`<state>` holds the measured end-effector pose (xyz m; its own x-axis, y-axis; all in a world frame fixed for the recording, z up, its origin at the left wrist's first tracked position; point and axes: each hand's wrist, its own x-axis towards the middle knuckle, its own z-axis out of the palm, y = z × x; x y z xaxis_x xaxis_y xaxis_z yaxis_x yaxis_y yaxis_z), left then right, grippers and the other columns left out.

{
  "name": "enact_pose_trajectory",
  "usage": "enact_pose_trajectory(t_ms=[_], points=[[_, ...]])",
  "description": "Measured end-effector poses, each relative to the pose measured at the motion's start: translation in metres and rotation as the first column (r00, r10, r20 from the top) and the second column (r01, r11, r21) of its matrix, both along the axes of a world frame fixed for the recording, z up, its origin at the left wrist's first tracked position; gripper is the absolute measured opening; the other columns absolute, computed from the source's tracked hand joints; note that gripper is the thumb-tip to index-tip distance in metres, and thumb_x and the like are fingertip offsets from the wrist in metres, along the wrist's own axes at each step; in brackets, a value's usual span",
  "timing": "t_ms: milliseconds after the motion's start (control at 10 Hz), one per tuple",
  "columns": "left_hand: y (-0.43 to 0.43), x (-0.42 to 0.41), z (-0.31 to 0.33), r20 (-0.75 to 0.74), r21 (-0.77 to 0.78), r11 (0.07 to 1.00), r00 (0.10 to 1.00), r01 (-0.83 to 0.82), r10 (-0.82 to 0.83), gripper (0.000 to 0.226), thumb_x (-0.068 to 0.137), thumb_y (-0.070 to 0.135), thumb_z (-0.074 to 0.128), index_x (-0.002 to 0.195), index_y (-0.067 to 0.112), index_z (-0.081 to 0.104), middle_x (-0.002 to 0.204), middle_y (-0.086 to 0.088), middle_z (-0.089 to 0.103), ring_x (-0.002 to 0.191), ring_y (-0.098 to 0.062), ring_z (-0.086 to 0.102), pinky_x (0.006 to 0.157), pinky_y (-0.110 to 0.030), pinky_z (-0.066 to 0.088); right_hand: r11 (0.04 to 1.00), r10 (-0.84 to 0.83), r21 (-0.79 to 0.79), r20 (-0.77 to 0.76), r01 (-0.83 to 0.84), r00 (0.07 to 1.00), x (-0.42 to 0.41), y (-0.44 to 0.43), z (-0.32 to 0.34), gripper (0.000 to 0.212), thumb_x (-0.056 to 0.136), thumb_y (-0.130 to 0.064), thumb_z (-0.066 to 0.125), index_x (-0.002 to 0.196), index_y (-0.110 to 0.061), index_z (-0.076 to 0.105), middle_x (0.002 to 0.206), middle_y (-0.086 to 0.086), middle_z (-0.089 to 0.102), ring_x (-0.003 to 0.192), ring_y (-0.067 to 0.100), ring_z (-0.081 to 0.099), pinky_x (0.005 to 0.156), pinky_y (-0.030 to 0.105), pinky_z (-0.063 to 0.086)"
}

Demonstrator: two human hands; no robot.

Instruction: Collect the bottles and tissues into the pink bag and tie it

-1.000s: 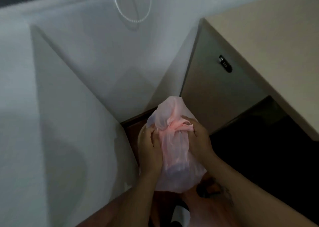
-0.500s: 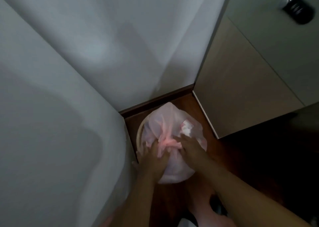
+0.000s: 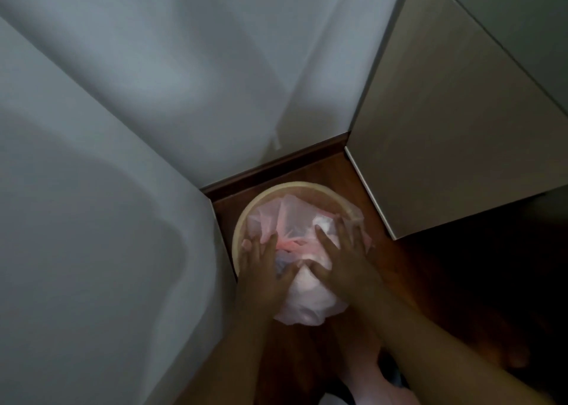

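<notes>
The pink bag (image 3: 293,217) sits full and bulging in a round beige bin (image 3: 295,185) in the corner of the floor. Its twisted, knotted top (image 3: 289,244) lies between my two hands. White tissue (image 3: 326,231) shows through the thin plastic; I can make out no bottles. My left hand (image 3: 264,269) lies flat on the bag's left side with fingers spread. My right hand (image 3: 344,257) rests flat on the right side, fingers apart too. Neither hand grips the plastic. The bag's lower part (image 3: 307,303) bulges over the bin's near rim.
White walls (image 3: 184,81) meet in a corner just behind the bin, with a dark baseboard (image 3: 276,167) at their foot. A beige cabinet (image 3: 445,127) stands close on the right. The floor (image 3: 399,266) is reddish-brown wood, dark to the right.
The bag was held up in both hands, then lowered to the floor into the bin. My hands have let go of the knot and now lie flat on it.
</notes>
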<state>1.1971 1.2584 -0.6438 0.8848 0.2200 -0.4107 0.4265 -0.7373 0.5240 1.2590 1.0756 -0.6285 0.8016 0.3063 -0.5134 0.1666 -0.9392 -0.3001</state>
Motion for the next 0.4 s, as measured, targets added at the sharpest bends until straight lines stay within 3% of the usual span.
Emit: enact_pose_trajectory(t_ms=[100,200,400], points=[[0.002,0.006,0.008,-0.029,0.091,0.995,0.999,0.04,-0.037,0.095,0.081,0.085,0.026,0.16,0.036,0.006,0.171,0.003,-0.003,0.157,-0.025,-0.001,0.124,-0.048,0.012,0.999,-0.012,0.031,-0.143,0.016,0.99,0.017,0.003,0.006,0.09,0.072,-0.087,0.018,0.15,-0.049,-0.004,0.163,-0.005,-0.017,0.147,0.025,-0.023,0.115,0.064,-0.002],[-0.001,0.012,0.044,0.007,0.154,0.986,0.998,0.056,-0.057,0.096,0.08,0.084,0.014,0.161,0.032,0.01,0.171,0.002,0.006,0.157,-0.023,0.006,0.126,-0.045,0.012,0.999,-0.029,0.046,-0.027,0.03,0.999,0.016,0.001,0.04,0.075,0.088,-0.074,0.031,0.151,-0.048,0.002,0.164,-0.007,-0.01,0.149,0.025,-0.017,0.117,0.056,-0.001],[-0.01,0.01,0.151,0.033,0.237,0.968,0.995,0.08,-0.09,0.085,0.083,0.076,0.03,0.158,0.037,0.017,0.17,-0.001,0.013,0.153,-0.032,0.017,0.122,-0.047,0.02,1.0,-0.031,0.004,0.103,0.031,0.994,0.004,-0.009,0.14,0.074,0.089,-0.064,0.037,0.152,-0.047,0.002,0.165,-0.006,-0.003,0.15,0.029,-0.009,0.118,0.051,0.001]])
